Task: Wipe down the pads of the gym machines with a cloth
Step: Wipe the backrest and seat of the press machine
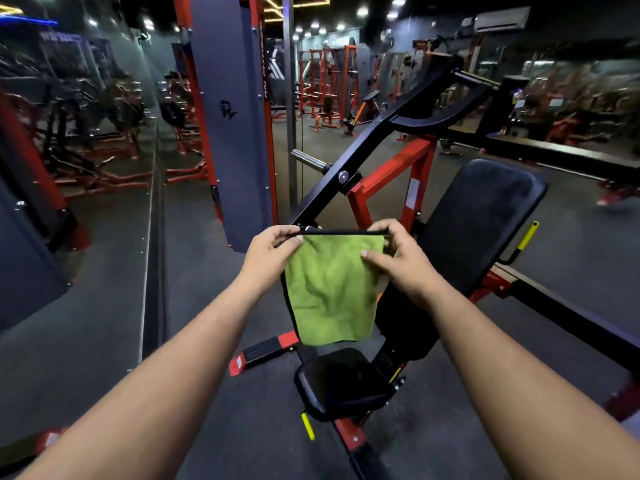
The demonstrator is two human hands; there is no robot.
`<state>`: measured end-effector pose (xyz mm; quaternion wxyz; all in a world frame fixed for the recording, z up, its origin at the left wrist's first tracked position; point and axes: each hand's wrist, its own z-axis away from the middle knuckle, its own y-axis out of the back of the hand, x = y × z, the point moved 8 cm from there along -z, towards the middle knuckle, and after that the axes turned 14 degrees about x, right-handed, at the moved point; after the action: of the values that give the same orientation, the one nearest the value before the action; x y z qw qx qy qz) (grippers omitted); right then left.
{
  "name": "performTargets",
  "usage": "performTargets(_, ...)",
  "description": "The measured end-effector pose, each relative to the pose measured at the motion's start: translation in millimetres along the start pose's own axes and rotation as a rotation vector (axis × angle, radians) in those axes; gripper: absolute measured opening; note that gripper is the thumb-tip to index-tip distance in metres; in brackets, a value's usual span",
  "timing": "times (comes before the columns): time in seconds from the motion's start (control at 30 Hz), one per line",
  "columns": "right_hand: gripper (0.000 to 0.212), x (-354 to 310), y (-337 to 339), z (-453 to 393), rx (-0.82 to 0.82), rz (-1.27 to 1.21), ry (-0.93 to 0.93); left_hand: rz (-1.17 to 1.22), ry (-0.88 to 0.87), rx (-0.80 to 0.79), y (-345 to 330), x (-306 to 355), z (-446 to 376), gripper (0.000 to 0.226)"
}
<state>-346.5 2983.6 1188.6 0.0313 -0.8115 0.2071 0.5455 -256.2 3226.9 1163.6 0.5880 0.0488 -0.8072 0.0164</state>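
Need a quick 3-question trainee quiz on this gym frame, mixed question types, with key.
1. True or false: the green cloth lies flat on the seat pad.
2. Which hands pinch the cloth's top edge? A) the left hand only B) the right hand only C) both
3. Fill in: the cloth hangs in front of the black ____ pad.

Key: 1 false, it hangs in the air above the seat pad; 2 C; 3 back.
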Motion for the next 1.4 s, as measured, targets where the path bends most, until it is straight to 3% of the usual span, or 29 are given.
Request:
performTargets(0.07,0.04,-18.1,-13.5,-10.8,0.048,-0.244,-0.077,0.244,0.122,-0.126,-4.8,-4.2,1.9,0.041)
performTargets(0.13,0.044,-33.7,-24.6,-24.5,0.09,-0.395,-0.117,0.289,0.264,-0.297,-17.1,-25.0,16.8,0.062)
performTargets(0.23,0.045,-42.0,-34.2,-40.3,0.167,-0.585,-0.16,0.187,0.393,-0.466,-37.3,-62.9,47.7,0.048)
performTargets(0.3,0.047,-25.8,-32.9,-43.7,0.268,-0.673,-0.232,0.233,0.447,-0.492,-47.8,-72.3,57.2,0.032)
performTargets(0.37,0.048,1.1,-26.4,-38.3,0.402,-0.728,-0.323,0.334,0.493,-0.511,-55.3,-71.3,59.9,0.029)
performTargets(0.43,0.047,34.9,-17.7,-28.0,0.518,-0.77,-0.405,0.394,0.508,-0.491,-59.1,-66.4,59.6,0.033)
performTargets(0.5,0.066,69.9,-23.8,-10.0,0.501,-0.698,-0.516,0.446,0.525,-0.424,-58.6,-69.4,52.9,0.028)
performTargets(0.57,0.092,97.8,-45.0,24.4,0.261,-0.404,-0.716,0.482,0.526,-0.341,-55.2,-71.9,43.5,0.027)
performTargets(0.63,0.087,121.1,-72.6,64.2,-0.044,-0.135,-0.858,0.474,0.518,-0.34,-53.2,-73.4,37.9,0.028)
performTargets(0.67,0.075,125.8,-81.3,77.3,-0.097,-0.086,-0.885,0.451,0.516,-0.364,-53.1,-74.5,36.4,0.029)
performTargets(0.77,0.048,133.4,-79.8,78.4,0.066,-0.079,-0.808,0.283,0.445,-0.466,-52.6,-89.7,32.6,0.043)
performTargets(0.87,0.027,149.6,-52.6,69.7,0.314,-0.115,-0.736,0.032,0.291,-0.402,-41.2,-108.0,13.0,0.044)
performTargets(1.0,0.052,162.5,-10.0,66.2,0.626,0.007,-0.732,-0.001,0.399,-0.174,-30.7,-126.0,-1.8,0.049)
performTargets(1.1,0.057,160.6,-8.7,48.0,0.622,-0.157,-0.67,0.079,0.448,-0.129,-45.5,-129.4,-11.0,0.069)
performTargets(1.17,0.07,153.3,-11.8,35.6,0.48,-0.142,-0.553,0.076,0.382,-0.31,-64.8,-120.8,-13.9,0.087)
performTargets(1.27,0.07,153.7,5.5,9.5,0.337,0.286,-0.374,-0.324,0.081,-0.519,-95.8,-114.7,-31.3,0.094)
performTargets(1.4,0.027,153.4,52.6,-29.3,0.434,0.619,-0.218,-0.893,-0.477,-0.447,-146.4,-96.0,-73.5,0.051)
